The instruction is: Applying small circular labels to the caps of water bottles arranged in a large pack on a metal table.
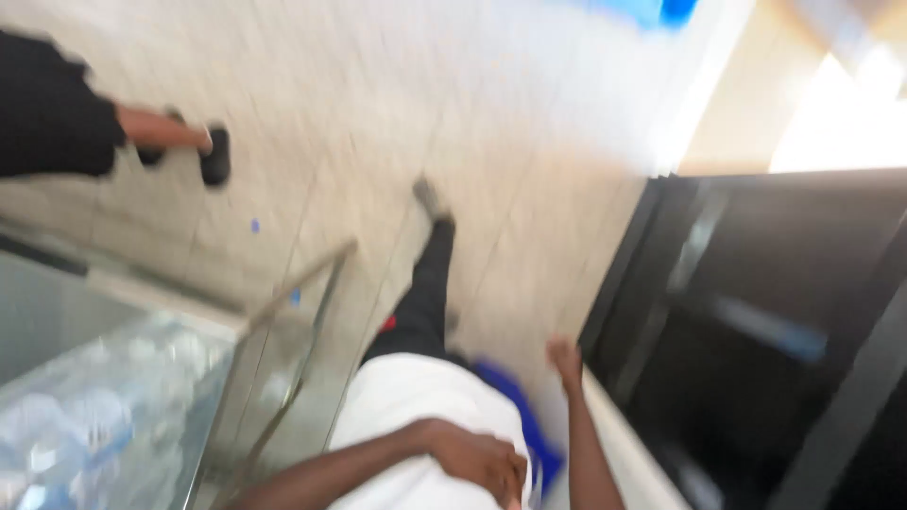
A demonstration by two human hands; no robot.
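Note:
The picture is badly smeared by motion. My left hand (pixel 484 461) lies curled against my white shirt (pixel 406 401) at the bottom middle; I cannot make out whether it grips anything. My right hand (pixel 565 359) is raised beside the pale edge of a black cabinet (pixel 756 331) on the right, and nothing shows in it. A blue cloth-like thing (pixel 518 401) sits between my two arms. Below me, my black trouser leg (pixel 425 302) and shoe (pixel 430 198) stretch out over the tiled floor (pixel 378 104).
A glass display case (pixel 113 406) with a metal frame stands at the lower left, with pale packed goods inside. Another person's black sleeve (pixel 47 109), hand (pixel 165 130) and dark shoe (pixel 215 156) are at the upper left. Bright light falls at the upper right.

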